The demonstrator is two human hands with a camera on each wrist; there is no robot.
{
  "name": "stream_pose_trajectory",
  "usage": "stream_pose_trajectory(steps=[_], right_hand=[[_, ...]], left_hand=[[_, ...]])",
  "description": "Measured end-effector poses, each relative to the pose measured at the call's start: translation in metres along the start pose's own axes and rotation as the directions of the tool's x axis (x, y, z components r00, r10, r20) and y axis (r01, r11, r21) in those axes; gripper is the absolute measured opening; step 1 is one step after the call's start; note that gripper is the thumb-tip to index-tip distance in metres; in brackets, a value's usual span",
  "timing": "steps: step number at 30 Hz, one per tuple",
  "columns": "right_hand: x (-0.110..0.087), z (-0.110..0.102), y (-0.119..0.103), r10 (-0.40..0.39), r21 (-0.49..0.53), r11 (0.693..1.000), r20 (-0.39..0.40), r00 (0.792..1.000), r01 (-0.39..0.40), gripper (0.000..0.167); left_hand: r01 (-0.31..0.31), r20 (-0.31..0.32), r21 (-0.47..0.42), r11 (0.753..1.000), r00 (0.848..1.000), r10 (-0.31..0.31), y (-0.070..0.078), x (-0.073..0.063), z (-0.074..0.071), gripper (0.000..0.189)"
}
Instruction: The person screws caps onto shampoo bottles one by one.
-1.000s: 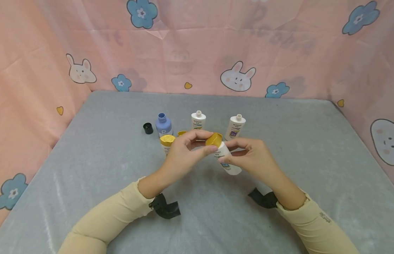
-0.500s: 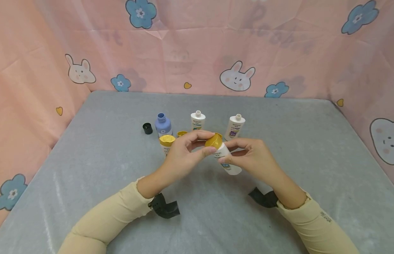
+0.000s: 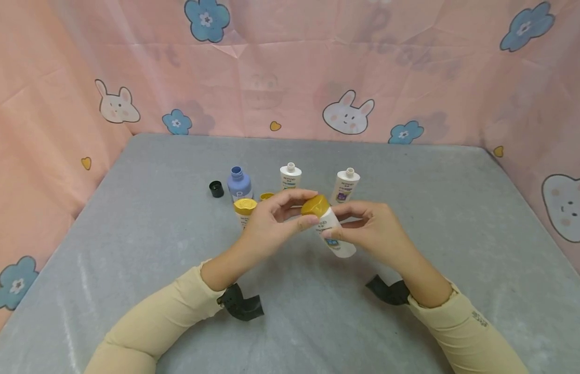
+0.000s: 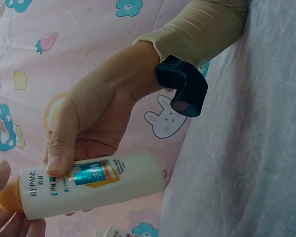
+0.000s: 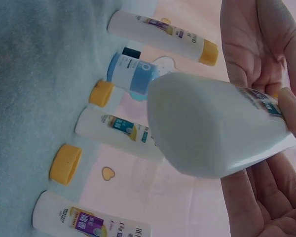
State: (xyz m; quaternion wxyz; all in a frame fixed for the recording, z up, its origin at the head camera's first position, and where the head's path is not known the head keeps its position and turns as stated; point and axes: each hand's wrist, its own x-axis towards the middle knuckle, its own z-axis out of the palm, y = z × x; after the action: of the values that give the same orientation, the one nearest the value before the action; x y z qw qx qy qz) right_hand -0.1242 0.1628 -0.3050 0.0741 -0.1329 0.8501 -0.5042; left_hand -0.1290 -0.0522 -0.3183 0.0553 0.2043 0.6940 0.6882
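Evidently, the step in hand concerns the cap [image 3: 315, 205] of the held bottle [image 3: 334, 240]; whether it is being tightened or loosened cannot be told. Left hand [image 3: 276, 223]: thumb and fingers pinched on the cap. Right hand [image 3: 375, 223]: thumb and fingers clamped round the bottle's body. Location, from the person's side: right of the blue bottle [image 3: 239, 185] and nearer the person, tilted, apparently lifted off the counter [image 3: 154, 239]. In this report's judgement, the next move calls for a firm hold on the body and a cap kept square to the neck

Surface: grey cloth covering. Just left of the blue bottle, itself uncapped, lies a black cap [image 3: 216, 189]; in front, a capped bottle [image 3: 245, 209], partly hidden by the left hand; just right, a yellow cap [image 3: 266, 196]. Farther right stand a white bottle [image 3: 290, 177] and a second white bottle [image 3: 346, 186], both uncapped, a second yellow cap [image 5: 64, 165] between them

Room: pink curtain [image 3: 294, 67] behind the blue bottle, printed with rabbits and flowers
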Motion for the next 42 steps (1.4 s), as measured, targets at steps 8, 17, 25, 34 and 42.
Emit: stream_pose_trajectory(steps=[8,17,25,34,42], right_hand=[[0.0,0.002,0.001,0.016,-0.015,1.0,-0.005,1.0,-0.016,0.03],[0.002,0.002,0.001,-0.029,-0.034,0.999,0.015,0.999,0.029,0.026],[0.002,0.001,0.001,-0.038,-0.029,0.999,0.036,0.999,0.039,0.024],[0.005,-0.001,0.005,-0.05,0.067,0.997,0.068,0.996,0.045,0.025],[0.016,0.006,0.014,0.056,0.137,0.989,-0.003,0.998,-0.055,0.037]], left_hand=[[0.018,-0.022,0.055,0.998,1.0,-0.017,-0.001,0.001,0.0,0.032],[-0.066,0.005,0.104,0.992,0.998,0.065,-0.003,0.0,-0.001,0.03],[-0.12,0.041,0.094,0.988,0.992,0.117,-0.002,-0.002,-0.003,0.03],[-0.115,0.086,0.04,0.993,0.99,0.111,0.0,0.0,-0.005,0.03],[-0.019,-0.002,-0.027,0.999,1.0,0.019,-0.006,0.003,-0.003,0.037]])
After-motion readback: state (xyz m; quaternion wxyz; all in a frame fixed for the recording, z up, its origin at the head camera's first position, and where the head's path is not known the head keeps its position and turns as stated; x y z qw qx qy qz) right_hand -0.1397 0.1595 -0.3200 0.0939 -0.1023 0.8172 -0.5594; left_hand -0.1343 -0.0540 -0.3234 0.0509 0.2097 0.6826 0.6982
